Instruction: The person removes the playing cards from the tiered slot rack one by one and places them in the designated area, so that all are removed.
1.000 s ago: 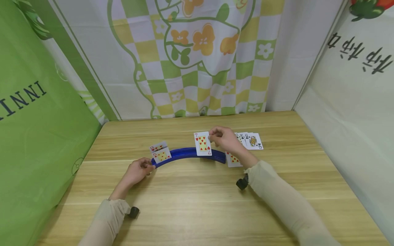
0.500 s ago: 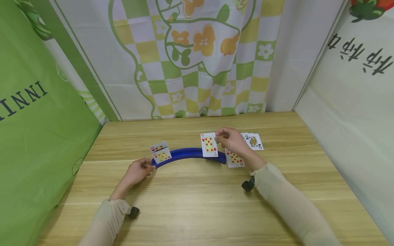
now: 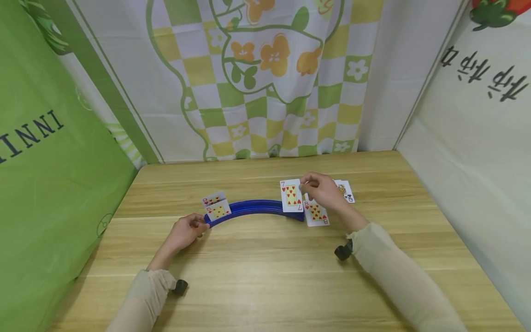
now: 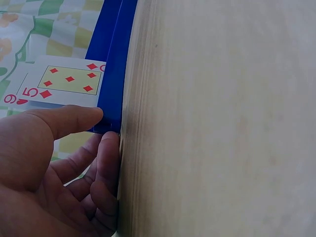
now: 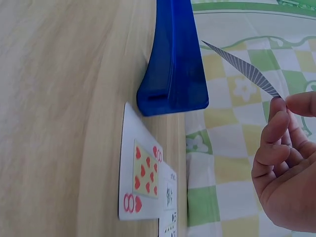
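Observation:
A curved blue card holder (image 3: 257,206) stands on the table, and the left hand (image 3: 185,230) pinches its left end. In the left wrist view the thumb (image 4: 81,120) lies on the holder's front with the other fingers curled by its end. A five of diamonds (image 3: 218,210) stands in the holder, with a nine of hearts (image 3: 213,199) behind it. The right hand (image 3: 321,188) pinches the right edge of a seven of hearts (image 3: 292,196) above the holder's right end. In the right wrist view that card is seen nearly edge-on, apart from the holder.
An eight of hearts (image 3: 317,214) lies face up on the table beside the holder's right end. Several more cards, a queen (image 3: 343,190) among them, lie behind it, partly covered by the right hand. A patterned curtain (image 3: 269,124) hangs behind the table (image 3: 257,267).
The right hand has moved right along the holder, carrying the seven of hearts from near its middle to its right end. The left hand has stayed in place.

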`<state>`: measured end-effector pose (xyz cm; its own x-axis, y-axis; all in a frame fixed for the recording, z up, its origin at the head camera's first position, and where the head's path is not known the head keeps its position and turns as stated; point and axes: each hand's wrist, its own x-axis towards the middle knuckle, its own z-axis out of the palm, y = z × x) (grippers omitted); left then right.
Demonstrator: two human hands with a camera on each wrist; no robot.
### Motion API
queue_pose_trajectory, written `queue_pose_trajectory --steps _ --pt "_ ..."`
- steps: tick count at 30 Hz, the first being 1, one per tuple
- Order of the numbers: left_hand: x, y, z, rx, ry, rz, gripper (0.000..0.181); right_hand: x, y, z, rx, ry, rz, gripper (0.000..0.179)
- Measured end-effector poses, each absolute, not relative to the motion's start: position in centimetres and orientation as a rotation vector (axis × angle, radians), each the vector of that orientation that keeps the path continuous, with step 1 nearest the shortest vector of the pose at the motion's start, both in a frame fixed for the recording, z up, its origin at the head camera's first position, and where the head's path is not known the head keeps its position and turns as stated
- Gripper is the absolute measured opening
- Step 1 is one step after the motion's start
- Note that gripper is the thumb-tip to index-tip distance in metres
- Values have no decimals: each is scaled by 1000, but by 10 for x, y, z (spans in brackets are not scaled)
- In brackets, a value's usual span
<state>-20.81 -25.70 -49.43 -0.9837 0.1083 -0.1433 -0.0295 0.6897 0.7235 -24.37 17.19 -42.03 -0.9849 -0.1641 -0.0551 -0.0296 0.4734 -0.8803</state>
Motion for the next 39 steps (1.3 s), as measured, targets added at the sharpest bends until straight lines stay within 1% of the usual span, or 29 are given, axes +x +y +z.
queue_pose_trajectory --steps 10,28,39 --pt "-209 -256 -494 62 2722 1177 35 -241 191 -425 -186 2637 -1485 21" --pt "-209 -256 -491 71 2721 1160 35 -237 227 -432 -28 2629 -1544 27" --pt "-208 -256 -493 67 2727 1163 36 -231 241 -434 -32 2622 -1543 28"
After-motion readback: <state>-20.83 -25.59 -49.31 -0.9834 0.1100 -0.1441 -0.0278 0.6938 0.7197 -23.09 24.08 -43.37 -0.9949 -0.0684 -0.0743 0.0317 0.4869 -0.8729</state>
